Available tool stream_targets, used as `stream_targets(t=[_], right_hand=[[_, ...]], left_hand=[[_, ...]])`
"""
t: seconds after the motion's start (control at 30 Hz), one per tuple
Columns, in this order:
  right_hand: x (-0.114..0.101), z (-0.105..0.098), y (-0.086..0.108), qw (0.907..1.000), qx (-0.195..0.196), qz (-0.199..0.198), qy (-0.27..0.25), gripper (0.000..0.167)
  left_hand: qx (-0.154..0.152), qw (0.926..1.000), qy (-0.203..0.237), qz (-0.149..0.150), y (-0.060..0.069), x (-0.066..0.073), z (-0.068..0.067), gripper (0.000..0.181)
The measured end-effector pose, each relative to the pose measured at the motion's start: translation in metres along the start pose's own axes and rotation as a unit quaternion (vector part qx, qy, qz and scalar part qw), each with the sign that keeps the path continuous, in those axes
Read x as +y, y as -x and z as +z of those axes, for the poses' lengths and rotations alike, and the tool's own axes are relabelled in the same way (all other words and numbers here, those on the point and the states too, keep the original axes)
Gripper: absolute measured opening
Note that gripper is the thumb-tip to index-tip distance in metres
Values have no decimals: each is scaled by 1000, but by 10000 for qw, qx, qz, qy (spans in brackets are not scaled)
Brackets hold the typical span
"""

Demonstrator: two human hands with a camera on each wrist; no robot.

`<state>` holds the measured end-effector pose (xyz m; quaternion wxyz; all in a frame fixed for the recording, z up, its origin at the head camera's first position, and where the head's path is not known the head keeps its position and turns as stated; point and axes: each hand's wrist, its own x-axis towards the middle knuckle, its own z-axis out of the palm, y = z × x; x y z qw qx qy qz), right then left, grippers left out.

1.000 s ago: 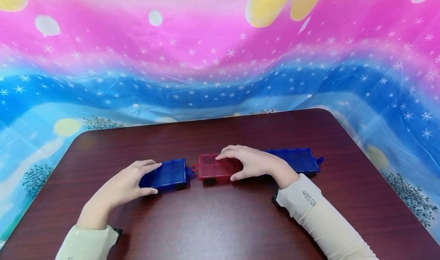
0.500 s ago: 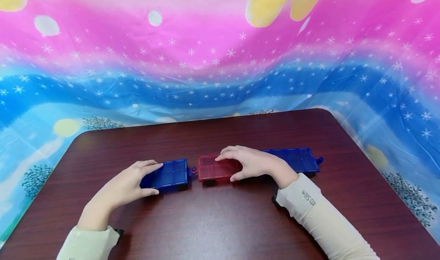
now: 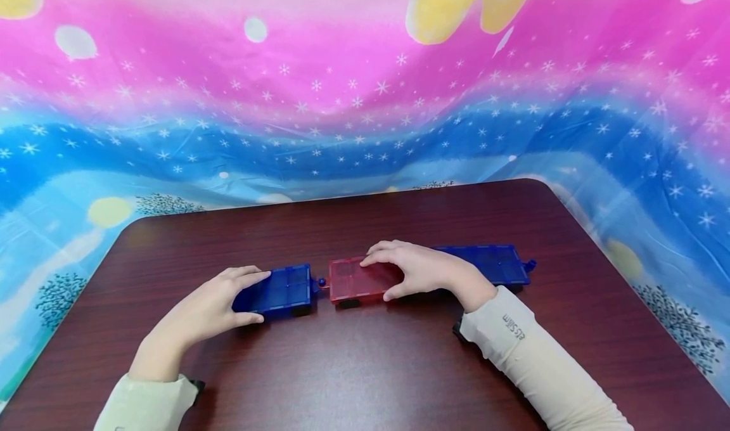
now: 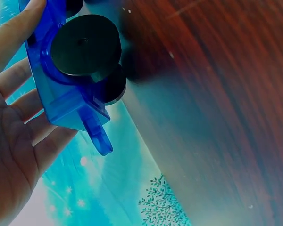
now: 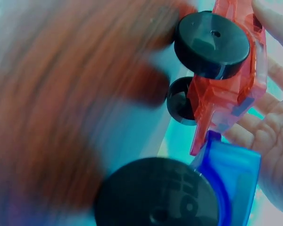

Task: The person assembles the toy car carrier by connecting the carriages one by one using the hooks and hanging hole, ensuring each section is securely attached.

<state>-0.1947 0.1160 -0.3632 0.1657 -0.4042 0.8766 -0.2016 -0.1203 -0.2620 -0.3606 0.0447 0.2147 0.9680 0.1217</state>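
My left hand point(image 3: 211, 304) grips the left blue toy wagon point(image 3: 288, 288) by its sides, thumb on the near side. That wagon's black wheel point(image 4: 85, 47) and free hitch point(image 4: 101, 139) show in the left wrist view. My right hand point(image 3: 419, 267) holds the translucent red wagon point(image 3: 349, 279) in the middle, thumb along its near edge. A blue peg-like hitch point(image 3: 322, 282) meets the red wagon's hitch in the narrow gap between them. Behind the right hand stands another blue wagon point(image 3: 493, 263), its end close against the red one's hitch in the right wrist view.
The wagons stand in a row across a dark wood table point(image 3: 365, 361). Beyond its far edge hangs a pink and blue printed cloth point(image 3: 353, 133). A blue hitch end point(image 3: 530, 266) sticks out at the row's right.
The left blue wagon has shifted slightly right with my left hand, narrowing the gap. The red hitch loop stood out at first; now the blue peg shows there. The right hand barely moved.
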Motion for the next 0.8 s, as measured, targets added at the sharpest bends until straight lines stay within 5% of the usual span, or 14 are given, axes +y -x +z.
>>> stream_targets(t=[0.33, 0.8], right_hand=[[3, -5, 14, 9997, 133, 132, 143, 64], [30, -26, 76, 9916, 1096, 448, 525, 64]], left_hand=[[12, 10000, 28, -9, -1, -1, 1, 72], [104, 9999, 54, 111, 1, -1, 3, 72]])
